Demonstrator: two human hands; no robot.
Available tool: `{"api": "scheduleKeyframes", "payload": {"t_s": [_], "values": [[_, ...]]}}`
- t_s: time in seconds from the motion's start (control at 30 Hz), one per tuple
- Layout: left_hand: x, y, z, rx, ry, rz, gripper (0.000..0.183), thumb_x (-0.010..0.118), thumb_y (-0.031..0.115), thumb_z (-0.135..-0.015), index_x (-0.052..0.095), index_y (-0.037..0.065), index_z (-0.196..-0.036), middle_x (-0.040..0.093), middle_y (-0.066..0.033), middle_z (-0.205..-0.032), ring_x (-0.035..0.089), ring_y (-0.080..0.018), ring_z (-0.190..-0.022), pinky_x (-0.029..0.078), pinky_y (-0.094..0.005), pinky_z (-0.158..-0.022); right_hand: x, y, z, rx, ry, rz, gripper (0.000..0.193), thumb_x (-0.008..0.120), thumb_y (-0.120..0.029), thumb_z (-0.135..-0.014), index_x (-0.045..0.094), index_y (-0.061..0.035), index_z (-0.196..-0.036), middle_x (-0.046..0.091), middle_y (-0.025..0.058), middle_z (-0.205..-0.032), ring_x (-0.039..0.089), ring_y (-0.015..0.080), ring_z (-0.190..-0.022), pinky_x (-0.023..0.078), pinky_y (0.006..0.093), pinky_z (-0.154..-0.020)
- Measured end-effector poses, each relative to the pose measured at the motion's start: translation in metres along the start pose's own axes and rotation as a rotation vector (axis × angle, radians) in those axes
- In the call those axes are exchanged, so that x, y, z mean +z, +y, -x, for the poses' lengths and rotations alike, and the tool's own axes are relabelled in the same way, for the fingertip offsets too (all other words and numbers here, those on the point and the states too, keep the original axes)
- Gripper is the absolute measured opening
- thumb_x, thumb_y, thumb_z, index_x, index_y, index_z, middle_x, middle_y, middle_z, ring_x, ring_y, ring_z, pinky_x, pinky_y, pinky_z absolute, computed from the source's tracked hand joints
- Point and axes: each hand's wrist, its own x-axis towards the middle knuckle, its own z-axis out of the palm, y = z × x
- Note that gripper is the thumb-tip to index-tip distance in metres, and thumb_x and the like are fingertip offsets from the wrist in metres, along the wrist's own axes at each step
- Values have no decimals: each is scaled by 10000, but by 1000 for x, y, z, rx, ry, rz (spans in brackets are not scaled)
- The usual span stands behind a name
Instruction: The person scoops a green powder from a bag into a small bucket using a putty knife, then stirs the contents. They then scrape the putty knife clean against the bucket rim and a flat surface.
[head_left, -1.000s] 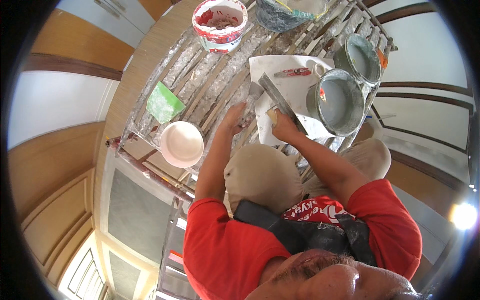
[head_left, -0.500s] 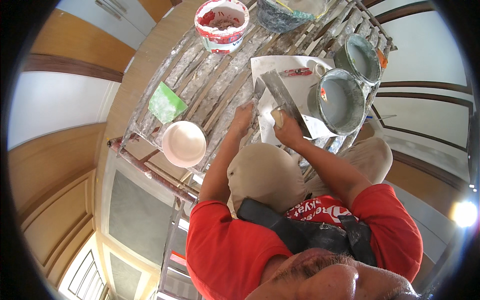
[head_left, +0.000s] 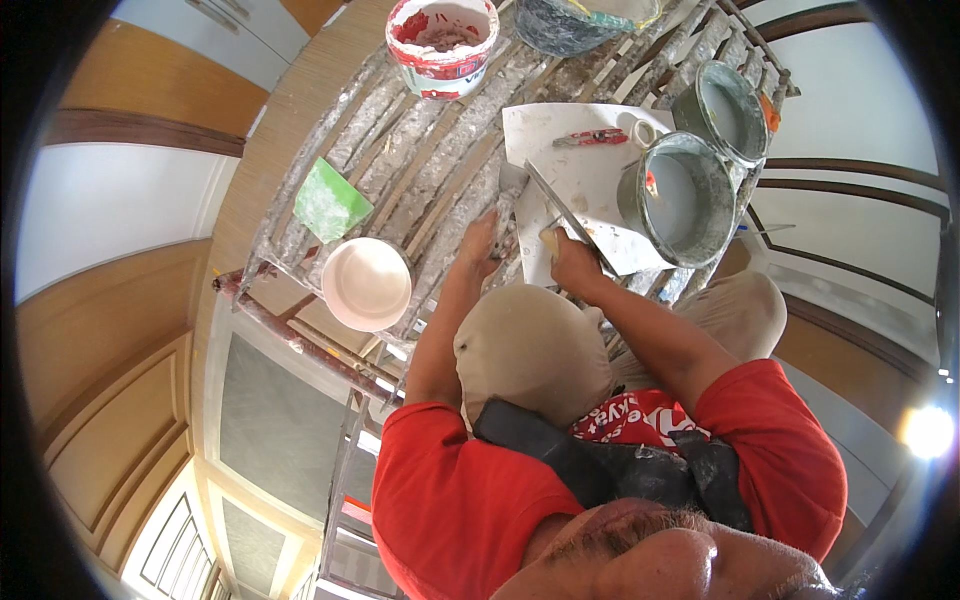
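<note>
My left hand (head_left: 480, 240) is closed around the handle of a putty knife (head_left: 513, 178), whose grey blade points away from me. My right hand (head_left: 577, 264) grips the pale handle of a plastering trowel (head_left: 572, 208). The trowel's long steel blade is seen nearly edge-on, tilted above a white sheet (head_left: 535, 122). The putty knife's blade is close to the trowel's far end; whether they touch, I cannot tell. On the sheet lie a red hand tool (head_left: 592, 138) and a small pale ring (head_left: 643, 132).
Two grey buckets of cloudy liquid, a near one (head_left: 688, 205) and a far one (head_left: 727, 118), stand at the right. A red-and-white paint bucket (head_left: 442, 75) and dark tub (head_left: 570, 32) are at the back. Left are a green sheet (head_left: 330, 203) and pale bowl (head_left: 367, 285) on the slatted platform (head_left: 420, 140).
The trowel has turned from showing its broad face to nearly edge-on, and its far end has dropped slightly toward me. My left hand has shifted slightly nearer with the putty knife.
</note>
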Motion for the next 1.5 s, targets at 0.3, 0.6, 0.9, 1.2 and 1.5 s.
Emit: {"api": "scheduleKeyframes", "payload": {"t_s": [0.3, 0.6, 0.9, 1.2, 1.5], "values": [[-1, -2, -4, -5, 60, -25, 269, 533, 327, -1021, 564, 62, -1053, 605, -69, -782, 517, -173, -546, 368, -288, -413, -7, 3, 7, 12, 28, -71, 527, 618, -102, -849, 479, 6, -1345, 695, 289, -918, 690, 458, -907, 534, 528, -843], [4, 2, 10, 11, 19, 0, 229, 521, 286, -1017, 553, 60, -1038, 593, -75, -767, 498, -174, -517, 367, -297, -404, -7, 8, -7, -47, 13, 122, 457, 609, -68, -826, 517, -10, -1269, 694, 283, -939, 706, 422, -912, 548, 507, -841], [8, 9, 35, 230, 162, -398, 354, 588, 320, -975, 652, 2, -1117, 667, -112, -834, 627, -203, -646, 463, -326, -484, 3, 6, -3, -34, 239, -195, 451, 663, -141, -849, 514, -15, -1256, 672, 323, -970, 656, 489, -950, 522, 540, -837], [23, -6, 17, 514, 393, -1233, 485, 693, 315, -834, 677, -23, -1182, 686, -315, -1063, 655, -454, -1062, 505, -470, -950, -31, -15, 28, -60, -115, 199, 419, 548, -94, -888, 484, -57, -1300, 716, 213, -923, 717, 391, -857, 558, 502, -759], [25, 5, 28, 440, 406, -1334, 374, 711, 318, -796, 728, -24, -946, 689, -311, -907, 678, -473, -890, 542, -515, -816, -8, -11, 19, -189, -115, 143, 433, 579, -87, -848, 515, -21, -1271, 706, 245, -924, 700, 428, -880, 549, 524, -791]]}}
